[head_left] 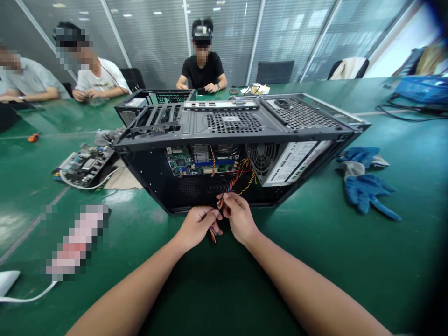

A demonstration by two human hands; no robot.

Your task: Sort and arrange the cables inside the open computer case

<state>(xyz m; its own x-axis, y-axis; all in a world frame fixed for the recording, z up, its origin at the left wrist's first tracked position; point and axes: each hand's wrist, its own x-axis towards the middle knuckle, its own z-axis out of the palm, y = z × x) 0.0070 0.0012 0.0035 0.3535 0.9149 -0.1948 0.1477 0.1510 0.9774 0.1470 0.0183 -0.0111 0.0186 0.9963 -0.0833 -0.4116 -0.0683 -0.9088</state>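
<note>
A black computer case (196, 133) lies in front of me with its open side facing me. Inside it are a green motherboard (178, 161) and a power supply (290, 163) with a round fan grille. A bundle of coloured cables (233, 182) runs out of the case to my hands. My left hand (199, 226) is closed on the cables, with loose ends hanging below its fingers. Close beside it, my right hand (240, 217) pinches the same bundle nearer the case. The exact grip between the fingertips is partly hidden.
Blue work gloves (366, 186) lie to the right. On the left are a loose circuit board (86, 163) on cardboard and a pixelated flat object (79, 242) with a white cable. A blue basket (425, 88) stands far right. Several people sit across the green table (350, 261).
</note>
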